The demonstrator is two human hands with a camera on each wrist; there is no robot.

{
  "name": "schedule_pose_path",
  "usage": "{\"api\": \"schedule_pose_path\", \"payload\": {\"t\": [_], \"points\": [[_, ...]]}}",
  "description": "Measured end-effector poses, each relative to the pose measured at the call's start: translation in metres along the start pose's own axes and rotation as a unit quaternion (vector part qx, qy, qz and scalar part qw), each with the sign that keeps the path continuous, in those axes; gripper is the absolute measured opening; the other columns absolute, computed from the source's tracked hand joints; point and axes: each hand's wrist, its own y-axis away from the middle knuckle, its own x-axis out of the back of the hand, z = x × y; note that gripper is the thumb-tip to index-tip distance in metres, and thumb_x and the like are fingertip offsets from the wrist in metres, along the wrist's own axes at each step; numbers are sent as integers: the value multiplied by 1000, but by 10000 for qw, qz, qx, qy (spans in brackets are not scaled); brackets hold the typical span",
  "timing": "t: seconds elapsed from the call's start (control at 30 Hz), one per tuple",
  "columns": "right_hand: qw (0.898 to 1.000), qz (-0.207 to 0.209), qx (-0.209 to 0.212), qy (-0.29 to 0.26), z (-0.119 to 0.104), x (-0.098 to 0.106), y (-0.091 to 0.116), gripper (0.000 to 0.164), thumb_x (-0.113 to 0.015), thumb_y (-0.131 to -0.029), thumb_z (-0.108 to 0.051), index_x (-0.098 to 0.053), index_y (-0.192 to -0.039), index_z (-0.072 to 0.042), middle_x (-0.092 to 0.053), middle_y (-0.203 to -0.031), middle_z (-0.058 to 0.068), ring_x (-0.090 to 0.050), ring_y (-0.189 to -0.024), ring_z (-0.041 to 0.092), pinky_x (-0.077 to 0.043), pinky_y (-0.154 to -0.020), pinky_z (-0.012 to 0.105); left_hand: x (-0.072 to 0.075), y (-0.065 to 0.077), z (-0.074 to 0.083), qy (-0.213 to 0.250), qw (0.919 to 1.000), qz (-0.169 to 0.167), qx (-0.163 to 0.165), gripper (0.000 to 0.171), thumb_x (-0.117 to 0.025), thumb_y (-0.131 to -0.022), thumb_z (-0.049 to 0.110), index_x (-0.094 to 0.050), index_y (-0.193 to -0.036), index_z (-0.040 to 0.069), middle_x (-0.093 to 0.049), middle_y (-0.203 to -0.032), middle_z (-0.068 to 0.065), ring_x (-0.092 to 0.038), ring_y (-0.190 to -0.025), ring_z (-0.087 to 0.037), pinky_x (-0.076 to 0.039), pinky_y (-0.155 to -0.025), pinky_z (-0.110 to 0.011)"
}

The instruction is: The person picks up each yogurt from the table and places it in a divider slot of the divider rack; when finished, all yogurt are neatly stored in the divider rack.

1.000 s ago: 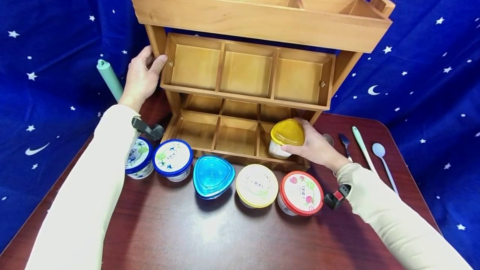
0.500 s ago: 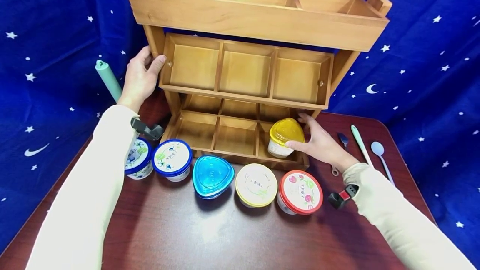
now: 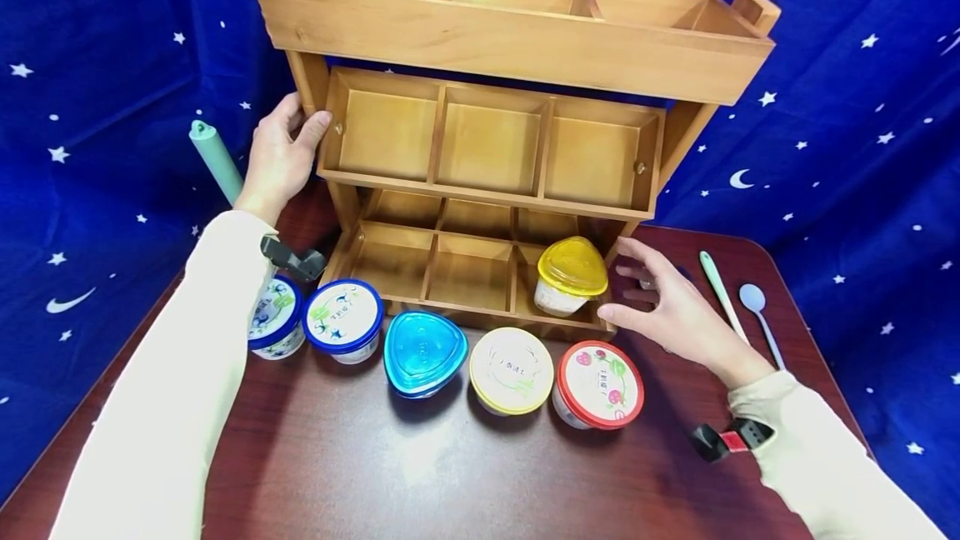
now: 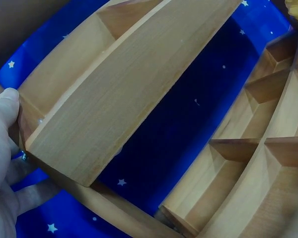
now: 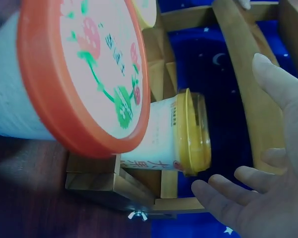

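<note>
A three-tier wooden rack [image 3: 517, 48] with divided trays stands on the table. My left hand [image 3: 283, 152] grips its left side by the middle tray; in the left wrist view the thumb lies at the tray's end and the fingers go behind the post. A white tub with a clear yellow lid [image 3: 573, 267] sits in the lowest tray's right compartment, slightly tilted. To its right, my right hand [image 3: 675, 311] is apart from it, fingers spread and holding nothing. In the right wrist view, the yellow-lidded tub [image 5: 161, 131] is partly hidden behind the red-lidded tub [image 5: 84, 74].
Along the rack's front stand two blue-rimmed tubs [image 3: 345, 317], a tub with a clear blue lid [image 3: 424, 352], a yellow-rimmed tub [image 3: 512, 371] and the red-lidded tub. A green rod [image 3: 217, 161] is at left. A green-handled utensil [image 3: 722, 290] and pale spoon [image 3: 757, 307] lie at right.
My right hand has let go of the yellow-lidded tub and moved right, its fingers spreading. The tub stays in the lowest tray. My left hand keeps its hold on the rack.
</note>
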Motion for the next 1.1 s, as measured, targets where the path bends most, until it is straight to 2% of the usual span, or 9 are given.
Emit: {"api": "schedule_pose_path", "payload": {"t": [0.1,0.17,0.23,0.3,0.37,0.5,0.67,0.9,1.1], "points": [[9998,99,170,2,-1,-1,13,89,-79,-84,-15,-25,-155,-11,-43,-149,18,-52,-127,35,-50,-96,20,0,0,-1,5,10000,0,15,44,-54,-101,35,-54,-138,11,-65,-130,-13,-62,-98,-3,-50,-93,-26],[9995,194,264,-26,-1,-3,23,91,-80,-82,-12,-26,-155,-13,-42,-150,15,-51,-129,24,-45,-94,9,0,0,-1,15,10000,-5,20,44,-54,-101,34,-54,-137,10,-65,-130,-14,-63,-99,-3,-50,-93,-26],[9989,313,338,-27,0,-6,34,92,-81,-80,-10,-27,-155,-16,-42,-151,12,-50,-129,9,-41,-92,4,0,0,-1,20,10000,-9,15,43,-54,-101,34,-54,-137,10,-65,-130,-14,-63,-99,-4,-51,-94,-27],[9981,463,411,57,2,-11,43,93,-83,-78,-9,-30,-154,-18,-45,-149,11,-47,-126,-3,-38,-92,3,0,0,-1,27,10000,-5,14,43,-54,-101,34,-54,-138,10,-65,-130,-14,-63,-99,-5,-51,-94,-27],[9968,578,490,235,5,-16,52,95,-84,-76,-9,-32,-153,-19,-48,-147,10,-46,-123,-9,-34,-93,3,0,0,0,22,10000,1,11,44,-54,-101,34,-54,-138,10,-65,-130,-14,-63,-100,-6,-51,-95,-27],[9953,659,601,376,13,-28,68,98,-87,-71,-8,-33,-153,-19,-50,-144,7,-47,-124,-4,-31,-97,4,0,0,0,11,10000,14,7,44,-54,-101,34,-53,-138,10,-65,-130,-14,-64,-101,-7,-51,-95,-27],[9968,604,479,196,20,-43,84,101,-88,-69,-7,-32,-153,-20,-48,-145,6,-49,-123,0,-35,-97,4,0,0,-1,20,10000,18,-14,44,-54,-101,35,-54,-138,11,-65,-130,-13,-64,-102,-7,-51,-95,-27],[9973,674,302,46,26,-60,95,105,-89,-69,-10,-28,-154,-16,-44,-146,18,-41,-126,-6,-33,-97,1,0,1,1,20,10000,23,-33,44,-54,-101,35,-53,-139,10,-64,-131,-13,-64,-104,-10,-50,-96,-28],[9981,608,-136,23,28,-69,99,107,-89,-71,-19,-23,-156,-14,-39,-151,18,-37,-123,-13,-31,-94,-1,0,0,-1,-6,10000,15,-21,44,-53,-102,34,-53,-138,10,-64,-131,-13,-64,-104,-9,-51,-96,-28]]}}
